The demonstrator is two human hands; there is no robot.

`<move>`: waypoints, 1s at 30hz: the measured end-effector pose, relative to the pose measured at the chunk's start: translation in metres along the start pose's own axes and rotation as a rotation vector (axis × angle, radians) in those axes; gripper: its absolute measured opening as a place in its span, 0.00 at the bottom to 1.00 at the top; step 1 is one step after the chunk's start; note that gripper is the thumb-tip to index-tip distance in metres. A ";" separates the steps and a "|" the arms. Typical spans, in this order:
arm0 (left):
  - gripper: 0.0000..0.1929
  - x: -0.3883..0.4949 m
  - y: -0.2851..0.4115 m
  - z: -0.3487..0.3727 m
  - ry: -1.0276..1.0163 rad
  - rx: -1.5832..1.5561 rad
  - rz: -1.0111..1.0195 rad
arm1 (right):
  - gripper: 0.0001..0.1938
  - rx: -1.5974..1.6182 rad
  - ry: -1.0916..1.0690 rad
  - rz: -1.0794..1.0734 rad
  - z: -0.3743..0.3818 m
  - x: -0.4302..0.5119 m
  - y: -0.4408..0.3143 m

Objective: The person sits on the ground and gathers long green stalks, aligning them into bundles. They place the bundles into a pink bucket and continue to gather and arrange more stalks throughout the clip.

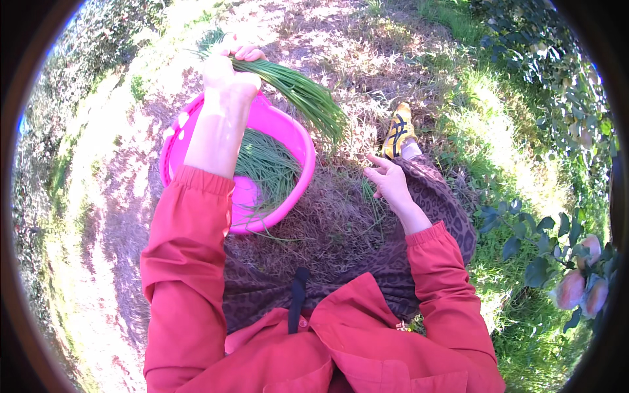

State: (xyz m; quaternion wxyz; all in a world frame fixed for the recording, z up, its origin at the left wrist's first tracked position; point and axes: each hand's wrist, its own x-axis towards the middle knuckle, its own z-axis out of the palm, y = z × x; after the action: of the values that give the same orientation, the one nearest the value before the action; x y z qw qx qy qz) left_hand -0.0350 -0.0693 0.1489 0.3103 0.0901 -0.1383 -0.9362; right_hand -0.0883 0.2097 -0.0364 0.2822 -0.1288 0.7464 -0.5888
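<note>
My left hand (236, 66) is raised over the far side of a pink plastic basket (304, 147), its fingers closed around a bundle of long green grass-like leaves (300, 91). The bundle's loose ends hang to the right, outside the basket's rim. More thin green leaves (268, 164) lie inside the basket, mostly on its right side, and a few strands stick out over the near rim. My right hand (388, 182) is beside my right knee, fingers apart, holding nothing that I can see. Some loose green blades (371, 196) lie on the ground just below it.
Dry, flattened grass (319, 216) covers the ground between my legs. My yellow shoe (400, 130) with dark stripes rests beyond my right hand. At the right, a leafy branch (540, 240) carries pinkish fruits (570, 290). Leafy bushes (98, 54) stand at the far left.
</note>
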 end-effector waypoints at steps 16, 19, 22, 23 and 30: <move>0.11 -0.001 -0.007 0.012 -0.098 0.012 -0.095 | 0.21 0.347 -0.214 -0.015 0.011 0.016 0.015; 0.13 -0.004 -0.010 0.015 -0.116 0.004 -0.128 | 0.16 0.311 -0.305 -0.016 0.022 0.014 0.022; 0.14 -0.004 -0.011 0.016 -0.128 0.018 -0.119 | 0.12 0.321 -0.320 -0.027 0.029 0.011 0.024; 0.14 -0.005 -0.012 0.016 -0.085 0.030 -0.095 | 0.11 0.332 -0.326 -0.027 0.030 0.009 0.025; 0.11 -0.004 -0.009 0.019 0.033 0.049 0.007 | 0.07 0.355 -0.372 -0.017 0.030 0.007 0.022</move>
State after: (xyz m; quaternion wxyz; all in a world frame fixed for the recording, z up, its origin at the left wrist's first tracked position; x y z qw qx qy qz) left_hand -0.0417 -0.0557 0.1638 0.3136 0.1128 -0.1564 -0.9298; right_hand -0.0735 0.1876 -0.0636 0.4278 -0.1898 0.5655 -0.6791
